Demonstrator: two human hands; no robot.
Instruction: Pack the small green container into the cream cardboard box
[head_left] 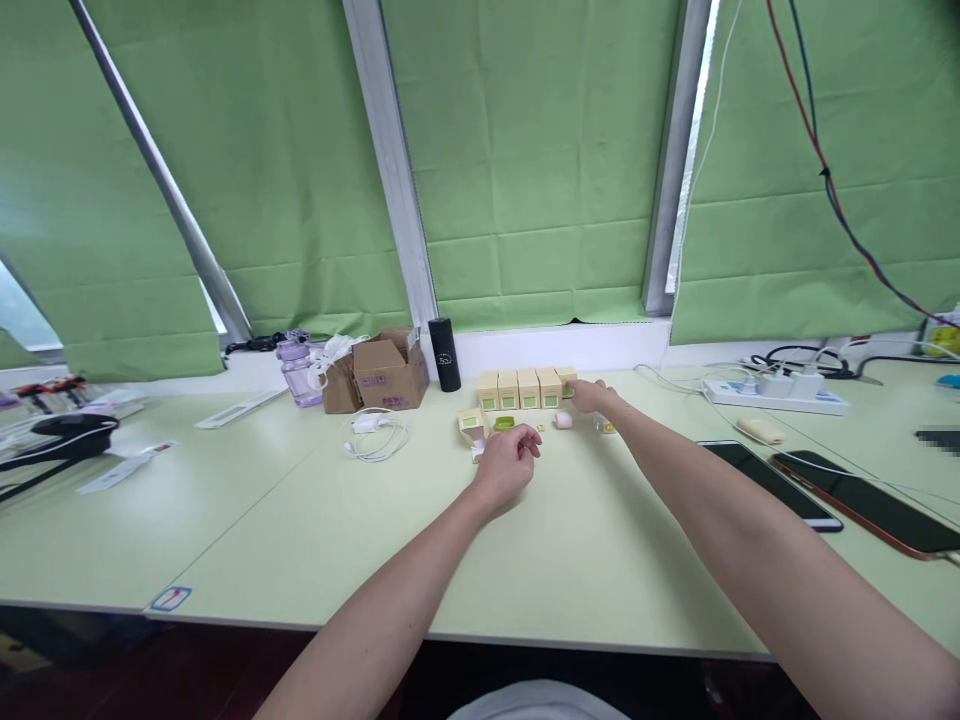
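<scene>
A row of several small cream-coloured boxes (519, 390), each with a green label, stands towards the back of the table. My right hand (594, 397) reaches to the right end of that row, its fingers on the last small box (567, 380). Closer to me, my left hand (511, 463) rests over the table, fingers loosely bent and apart, with nothing visible in them. Just beyond it are an opened small box (472, 427) and a green ring-like piece (505, 423). A pinkish-white rounded piece (563, 421) and a small clear packet (604, 425) lie between my hands and beneath my right wrist.
A black cylinder (445, 355), an open cardboard box (390, 370) and a purple bottle (298, 372) stand at the back left. A white charger with cable (367, 424) lies before them. To the right are two phones (862, 500) and a power strip (776, 395).
</scene>
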